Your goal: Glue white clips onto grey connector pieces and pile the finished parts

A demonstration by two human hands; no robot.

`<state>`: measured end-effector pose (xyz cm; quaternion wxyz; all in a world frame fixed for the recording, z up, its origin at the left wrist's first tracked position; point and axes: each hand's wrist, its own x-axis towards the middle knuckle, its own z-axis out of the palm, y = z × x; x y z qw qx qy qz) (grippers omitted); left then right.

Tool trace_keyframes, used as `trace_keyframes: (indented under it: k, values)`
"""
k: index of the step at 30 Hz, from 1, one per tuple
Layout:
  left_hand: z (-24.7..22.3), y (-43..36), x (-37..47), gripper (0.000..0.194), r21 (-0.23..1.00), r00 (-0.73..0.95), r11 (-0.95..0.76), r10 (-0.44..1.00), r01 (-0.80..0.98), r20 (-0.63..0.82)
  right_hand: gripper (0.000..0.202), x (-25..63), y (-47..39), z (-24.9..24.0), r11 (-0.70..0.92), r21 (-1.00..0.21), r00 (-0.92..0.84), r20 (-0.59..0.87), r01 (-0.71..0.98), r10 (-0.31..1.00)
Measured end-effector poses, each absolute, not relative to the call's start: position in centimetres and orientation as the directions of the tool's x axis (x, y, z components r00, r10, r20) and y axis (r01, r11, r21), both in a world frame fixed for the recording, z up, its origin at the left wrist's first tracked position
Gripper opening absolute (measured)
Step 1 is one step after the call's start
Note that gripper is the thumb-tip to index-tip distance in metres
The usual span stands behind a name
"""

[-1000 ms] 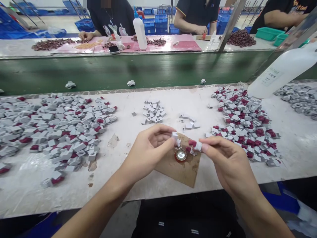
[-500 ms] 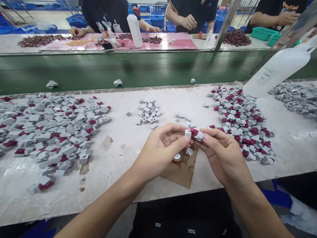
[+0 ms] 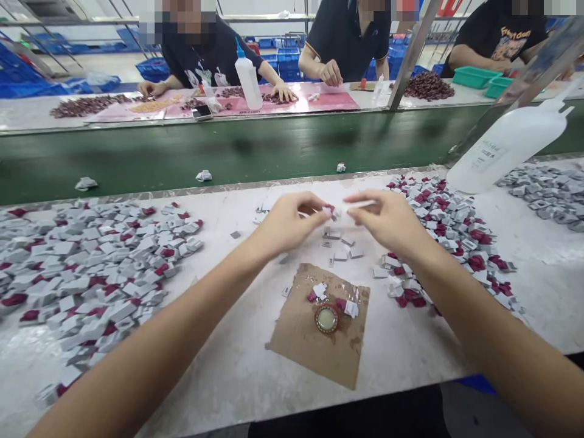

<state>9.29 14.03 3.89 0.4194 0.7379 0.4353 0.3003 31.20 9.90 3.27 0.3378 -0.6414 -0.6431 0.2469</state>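
My left hand (image 3: 294, 222) pinches a small maroon-and-grey plastic part (image 3: 332, 211) between thumb and fingertips, above the middle of the worktable. Just right of it is my right hand (image 3: 390, 219), thumb and fingers apart and nothing visible between them. Several loose grey pieces (image 3: 341, 255) lie below the hands. Nearer to me, a square of brown cardboard (image 3: 314, 359) bears a round bottle cap (image 3: 326, 319) with something pale in it. Two maroon-and-grey parts lie by the cap, one on its upper left (image 3: 318, 292) and one on its right (image 3: 349, 308).
A large heap of grey-and-maroon parts (image 3: 104, 274) covers the left; another heap (image 3: 456, 231) lies right, beside a big white bottle (image 3: 506, 146). Past a green strip (image 3: 255, 143) with a few parts on it, people work at a table with a squeeze bottle (image 3: 249, 82).
Both hands have moved forward, away from the cardboard, which now shows fully. My right hand has let go of the part and drawn apart from my left. The camera view has tilted up.
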Motion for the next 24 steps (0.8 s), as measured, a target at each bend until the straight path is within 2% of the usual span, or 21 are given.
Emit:
trace_keyframes:
  k: [2, 5, 9, 11, 16, 19, 21, 24]
  values:
    - [3.7, 18.9, 10.0, 0.006, 0.830, 0.241, -0.191, 0.968, 0.523, 0.071, 0.043, 31.7, 15.4, 3.6, 0.056, -0.654, 0.089, 0.187, 0.755, 0.978]
    - [3.1, 25.3, 11.0, 0.007, 0.788, 0.115, -0.083, 0.993, 0.610, 0.016, 0.051, 31.6, 22.5, 3.3, 0.075, -0.584, 0.055, 0.202, 0.808, 0.978]
    - [1.7, 30.2, 11.8, 0.033, 0.726, 0.109, -0.037, 0.993, 0.687, -0.052, 0.032, 30.8, 27.6, 2.7, 0.110, -0.541, -0.021, 0.167, 0.834, 0.986]
    - [1.2, 30.9, 11.8, 0.039, 0.696, 0.143, -0.065, 0.988, 0.715, -0.054, 0.023, 30.5, 28.2, 2.8, 0.124, -0.539, -0.031, 0.179, 0.833, 0.983]
    - [1.9, 28.9, 9.7, 0.039, 0.618, 0.195, -0.161, 0.981, 0.770, 0.012, 0.021, 31.9, 24.0, 4.0, 0.176, -0.584, -0.022, 0.260, 0.792, 0.965]
    - [3.3, 25.1, 6.6, 0.028, 0.587, 0.274, -0.248, 0.961, 0.770, 0.047, 0.020, 33.7, 17.8, 4.6, 0.195, -0.654, -0.042, 0.243, 0.731, 0.969]
    - [3.9, 22.2, 4.4, 0.022, 0.575, 0.311, -0.280, 0.949, 0.769, 0.045, 0.029, 34.7, 13.1, 4.7, 0.172, -0.771, -0.032, 0.194, 0.613, 0.981]
    - [4.3, 19.0, 2.2, 0.016, 0.580, 0.331, -0.281, 0.943, 0.764, 0.022, 0.043, 35.3, 7.1, 4.7, 0.103, -0.798, 0.075, 0.182, 0.593, 0.980]
